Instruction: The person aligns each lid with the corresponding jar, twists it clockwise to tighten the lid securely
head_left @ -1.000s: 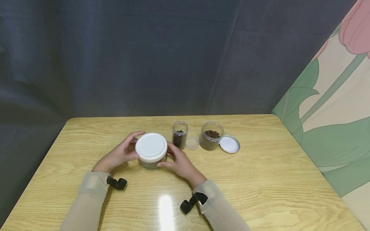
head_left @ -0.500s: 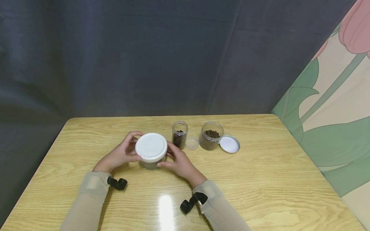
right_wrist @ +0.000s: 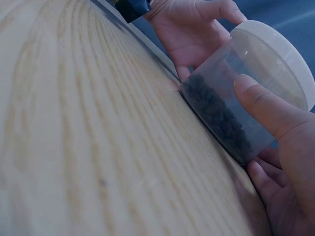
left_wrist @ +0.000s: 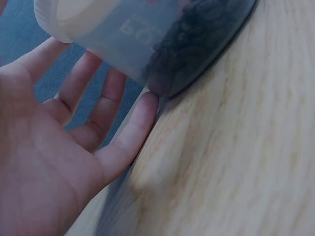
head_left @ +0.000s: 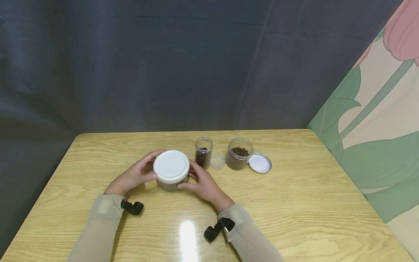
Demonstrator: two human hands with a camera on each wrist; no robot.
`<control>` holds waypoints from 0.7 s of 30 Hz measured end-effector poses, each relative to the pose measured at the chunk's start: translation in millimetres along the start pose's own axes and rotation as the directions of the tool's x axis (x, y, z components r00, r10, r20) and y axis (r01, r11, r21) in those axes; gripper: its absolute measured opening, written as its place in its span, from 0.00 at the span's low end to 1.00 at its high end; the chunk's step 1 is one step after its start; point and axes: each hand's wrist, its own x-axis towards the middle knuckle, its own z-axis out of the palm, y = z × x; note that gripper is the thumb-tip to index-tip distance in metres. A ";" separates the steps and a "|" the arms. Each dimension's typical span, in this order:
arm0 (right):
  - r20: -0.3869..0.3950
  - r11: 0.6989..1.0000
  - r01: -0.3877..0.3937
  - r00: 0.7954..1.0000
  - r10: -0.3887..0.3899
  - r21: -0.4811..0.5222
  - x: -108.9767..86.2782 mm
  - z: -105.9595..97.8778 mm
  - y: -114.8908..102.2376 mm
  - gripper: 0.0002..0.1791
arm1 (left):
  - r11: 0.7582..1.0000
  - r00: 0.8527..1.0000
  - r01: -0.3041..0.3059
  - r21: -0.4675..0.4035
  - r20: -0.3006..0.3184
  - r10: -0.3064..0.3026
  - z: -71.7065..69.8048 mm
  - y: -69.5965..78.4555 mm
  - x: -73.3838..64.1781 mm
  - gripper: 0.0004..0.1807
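Observation:
A clear plastic jar (head_left: 169, 187) with a white lid (head_left: 171, 165) stands upright on the table, left of centre. Dark bean-like pieces (right_wrist: 216, 113) fill its lower part in the right wrist view. My left hand (head_left: 134, 176) holds the lid's rim from the left, thumb at the near edge. In the left wrist view, that hand's little finger (left_wrist: 142, 108) reaches down near the jar's base. From the right, my right hand (head_left: 205, 185) grips the jar's body, its thumb (right_wrist: 261, 98) across the side. The right fingers' far ends are partly hidden behind the jar.
Behind the right hand stands a narrow jar (head_left: 203, 156) of dark pieces, lidless. A small clear disc (head_left: 217, 162) lies beside it. Farther right are an open wide jar (head_left: 237, 160) of brown pieces and a silver-rimmed lid (head_left: 260, 163). A dark curtain (head_left: 196, 72) hangs behind the table (head_left: 294, 203).
My left thumb shifts slightly right along the lid's rim, then back left, and the left fingers shift a little with it. The right hand and the jar stay in place.

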 end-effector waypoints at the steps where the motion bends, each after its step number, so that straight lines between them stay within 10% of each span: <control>1: 0.000 1.000 0.000 1.000 0.000 0.000 0.1 0.0 0.1 0.48 | 1.000 1.000 -0.002 0.009 -0.002 0.002 -0.1 0.0 0.2 0.43; 21: 0.000 1.000 -0.005 1.000 0.005 -0.002 0.0 0.4 0.2 0.48 | 0.998 0.999 0.026 -0.048 -0.028 -0.028 2.6 1.8 1.7 0.46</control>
